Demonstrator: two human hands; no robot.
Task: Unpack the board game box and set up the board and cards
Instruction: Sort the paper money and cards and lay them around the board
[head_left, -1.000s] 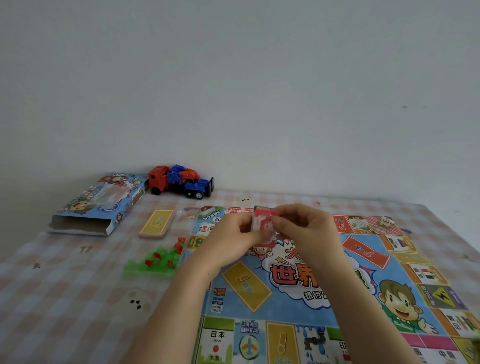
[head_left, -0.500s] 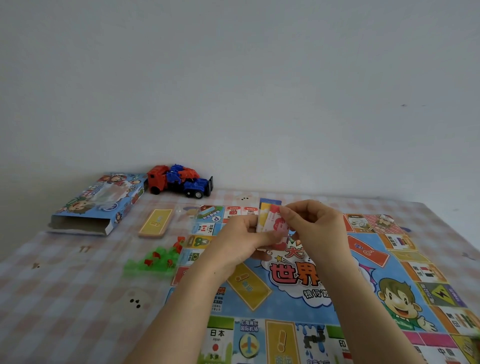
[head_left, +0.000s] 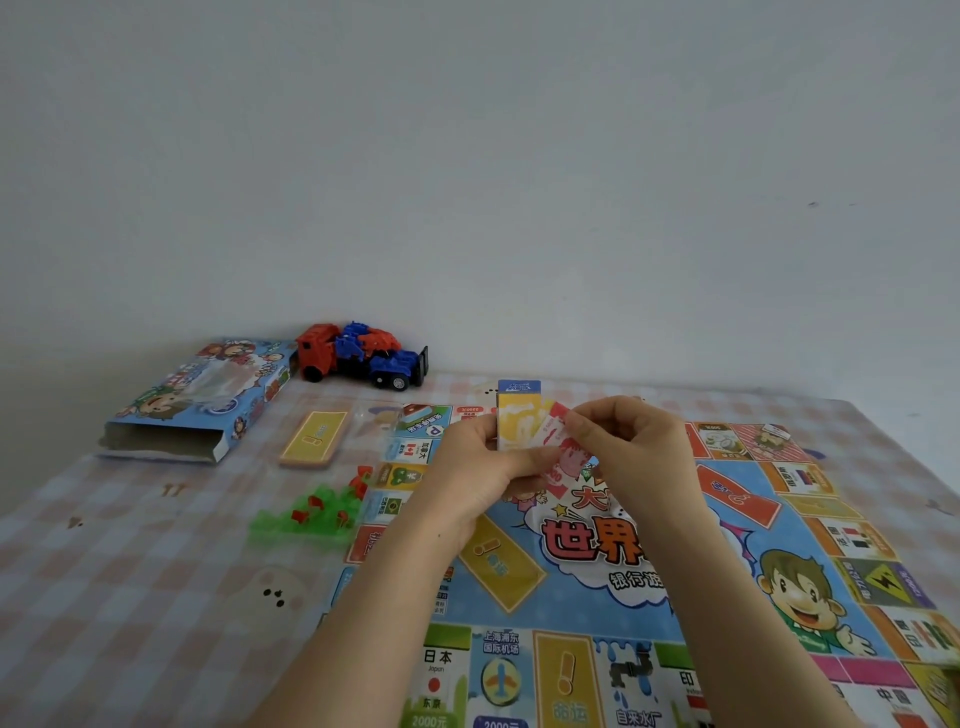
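The colourful game board (head_left: 597, 613) lies unfolded on the checked tablecloth. Above its far half, my left hand (head_left: 478, 467) holds a small stack of paper cards (head_left: 519, 421) upright, a yellow one with a blue top showing at the back. My right hand (head_left: 634, 447) pinches a pink-and-white card (head_left: 556, 441) at the front of that stack, tilted to the right. The opened game box (head_left: 192, 405) lies at the far left. A yellow card pile (head_left: 314, 439) sits between the box and the board.
A red and blue toy truck (head_left: 363, 356) stands by the wall behind the box. A heap of green and red plastic pieces (head_left: 317, 512) lies just left of the board. A clear plastic wrapper (head_left: 376, 421) rests near the board's far left corner.
The stack has fanned out: a yellow, blue-topped card now stands up behind, and my right hand has drawn the pink card off to the right.
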